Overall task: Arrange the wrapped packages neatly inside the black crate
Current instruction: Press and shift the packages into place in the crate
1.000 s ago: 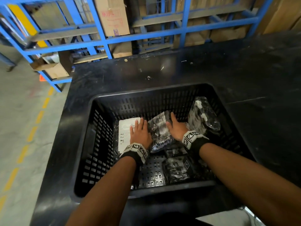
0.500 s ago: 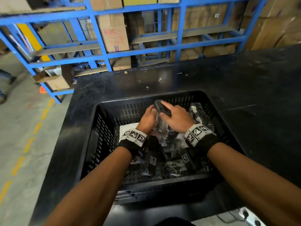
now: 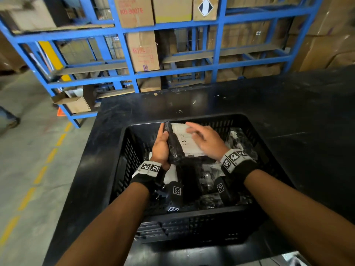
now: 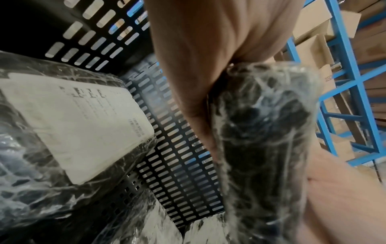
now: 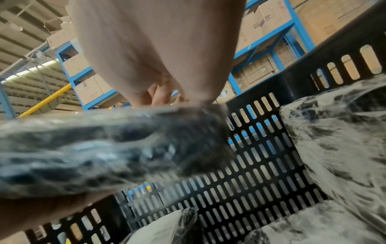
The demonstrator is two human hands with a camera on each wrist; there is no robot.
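Clear-wrapped black package [image 3: 182, 144], white label up, above black crate [image 3: 192, 225]; other wrapped packages [image 3: 240, 141] lie inside.

Crate [image 3: 123, 150] on table [image 3: 288, 112]; packages [image 3: 240, 139] inside; shelving [image 3: 172, 73] behind table.

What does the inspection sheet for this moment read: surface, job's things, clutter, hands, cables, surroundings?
Surface: black table, scuffed, small specks.
Job's things: black crate on table; wrapped package with white label lifted above it; other wrapped packages inside.
Clutter: nothing seen beyond specks.
Hands: left hand grips the lifted package's edge; right hand rests flat on its label.
Cables: nothing seen.
Surroundings: blue racking with cardboard boxes; yellow dashed floor line.
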